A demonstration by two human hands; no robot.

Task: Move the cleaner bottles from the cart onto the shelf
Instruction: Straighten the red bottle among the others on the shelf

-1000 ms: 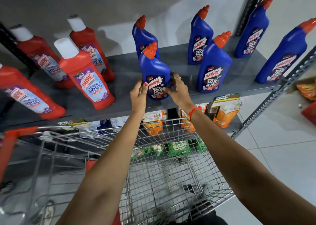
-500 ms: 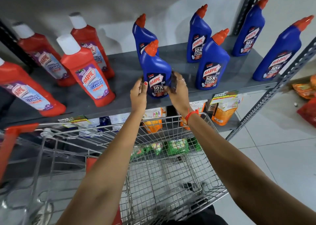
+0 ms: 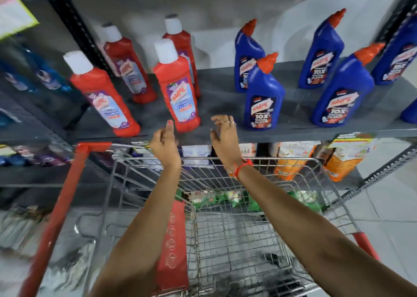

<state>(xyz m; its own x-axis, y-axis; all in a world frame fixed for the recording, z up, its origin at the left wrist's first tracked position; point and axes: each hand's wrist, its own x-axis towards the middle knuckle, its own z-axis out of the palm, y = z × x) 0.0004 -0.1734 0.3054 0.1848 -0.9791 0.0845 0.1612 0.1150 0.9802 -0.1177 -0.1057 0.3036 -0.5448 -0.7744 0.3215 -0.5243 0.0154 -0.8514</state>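
Both hands empty, fingers spread, held apart just in front of the shelf (image 3: 216, 107) edge; left hand (image 3: 165, 146) below a red bottle (image 3: 178, 86); right hand (image 3: 224, 138) just left of a blue bottle (image 3: 264, 93); neither hand touching a bottle.

Bottles upright on the shelf, long axes vertical though splayed by the wide lens; red ones with white caps to the left, blue ones with orange spouts to the right; front blue bottle nearer the right hand, front red bottle nearer the left hand.

Cart (image 3: 225, 161) directly below the hands and between the forearms; no cleaner bottle made out in the visible part of the basket, so the task judged close to done or done; any coming reach judged to run downward and back toward the body, away from the shelf.

Basket floor partly hidden by the forearms and blurred; a dark shape (image 3: 273, 257) low in the mesh not identifiable; green packets seen through the wire likely on a lower shelf, not in the cart; rightmost blue bottles cut off by the frame edge; left shelf bay smeared by motion blur, its goods unreadable.
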